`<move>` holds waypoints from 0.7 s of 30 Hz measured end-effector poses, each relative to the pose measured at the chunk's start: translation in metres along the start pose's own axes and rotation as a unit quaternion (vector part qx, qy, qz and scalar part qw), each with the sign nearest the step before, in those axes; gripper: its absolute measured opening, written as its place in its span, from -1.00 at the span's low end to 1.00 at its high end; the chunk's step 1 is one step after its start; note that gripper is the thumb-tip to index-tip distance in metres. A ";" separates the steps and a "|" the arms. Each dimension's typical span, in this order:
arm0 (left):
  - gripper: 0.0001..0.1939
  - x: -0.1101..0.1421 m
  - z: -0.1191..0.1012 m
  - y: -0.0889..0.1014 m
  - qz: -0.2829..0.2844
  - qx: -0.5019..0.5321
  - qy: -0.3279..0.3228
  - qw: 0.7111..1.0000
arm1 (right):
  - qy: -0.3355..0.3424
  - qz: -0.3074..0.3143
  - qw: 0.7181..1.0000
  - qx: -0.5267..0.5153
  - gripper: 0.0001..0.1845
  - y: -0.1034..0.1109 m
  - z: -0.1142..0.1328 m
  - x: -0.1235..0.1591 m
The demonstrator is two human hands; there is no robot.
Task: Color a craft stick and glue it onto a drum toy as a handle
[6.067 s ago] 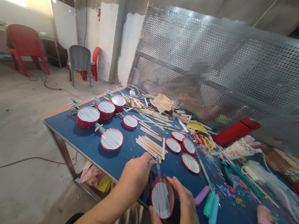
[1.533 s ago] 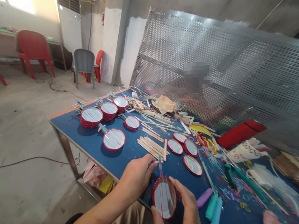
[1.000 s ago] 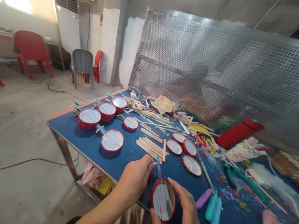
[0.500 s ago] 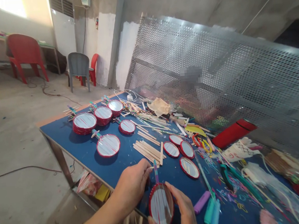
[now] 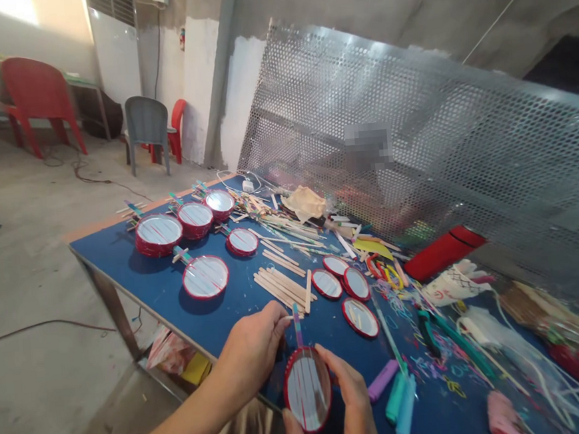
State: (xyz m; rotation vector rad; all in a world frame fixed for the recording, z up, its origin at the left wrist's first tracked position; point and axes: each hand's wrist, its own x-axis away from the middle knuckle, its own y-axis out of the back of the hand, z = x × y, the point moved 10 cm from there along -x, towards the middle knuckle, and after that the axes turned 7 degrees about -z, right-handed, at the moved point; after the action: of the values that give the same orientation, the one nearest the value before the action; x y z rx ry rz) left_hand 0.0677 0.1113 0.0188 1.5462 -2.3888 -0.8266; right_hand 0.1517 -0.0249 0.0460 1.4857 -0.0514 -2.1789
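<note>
My right hand (image 5: 352,399) grips a small toy banjo (image 5: 308,389) by its round body, thumb at the lower left and fingers along the right side. The banjo has a red rim, a white face with strings and a purple and teal striped neck pointing away from me. Beside the neck, my left hand (image 5: 259,336) is closed in a pinch on a thin pale stick (image 5: 288,318), whose end reaches the neck. Its fingertips are partly hidden. Just beyond lie flat craft sticks (image 5: 280,288) in a row.
Finished toy banjos (image 5: 205,277) stand at the left of the blue table (image 5: 237,318). Round red-rimmed discs (image 5: 360,317) lie right of centre. Further right are markers (image 5: 382,380), green-handled pliers (image 5: 462,344), loose rubber bands and a red bottle (image 5: 442,252). A perforated metal panel (image 5: 402,114) rises behind.
The view has shifted slightly, so the scene sits a little further left and higher. Both hands keep their holds on the stick and the toy banjo.
</note>
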 end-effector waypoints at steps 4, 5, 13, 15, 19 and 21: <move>-0.78 0.000 0.001 -0.002 0.006 0.013 0.005 1.000 | 0.002 0.017 1.000 0.003 -0.32 0.000 -0.003 0.001; -0.78 0.000 0.001 -0.002 0.006 0.015 0.006 1.000 | 0.005 0.023 1.000 0.007 -0.29 0.000 -0.007 0.002; -0.87 0.000 0.002 0.002 -0.018 0.054 0.000 0.998 | 0.098 0.091 0.991 0.004 -0.67 -0.020 -0.059 0.014; -0.84 0.000 0.002 0.002 -0.018 0.058 0.003 0.998 | 0.058 0.082 0.995 0.016 -0.67 -0.020 -0.067 0.015; -0.75 0.000 0.003 0.002 -0.013 0.057 0.012 0.998 | 0.036 0.054 0.998 0.022 -0.56 -0.014 -0.046 0.015; -0.72 -0.001 0.003 0.001 -0.009 0.050 0.007 0.999 | 0.032 0.024 0.999 0.026 -0.38 -0.008 -0.031 0.012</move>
State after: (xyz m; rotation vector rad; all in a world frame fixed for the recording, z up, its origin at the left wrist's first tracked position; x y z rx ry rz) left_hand 0.0655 0.1134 0.0167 1.6070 -2.4432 -0.7079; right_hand 0.1729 -0.0156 0.0212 1.5648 -0.1214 -2.1055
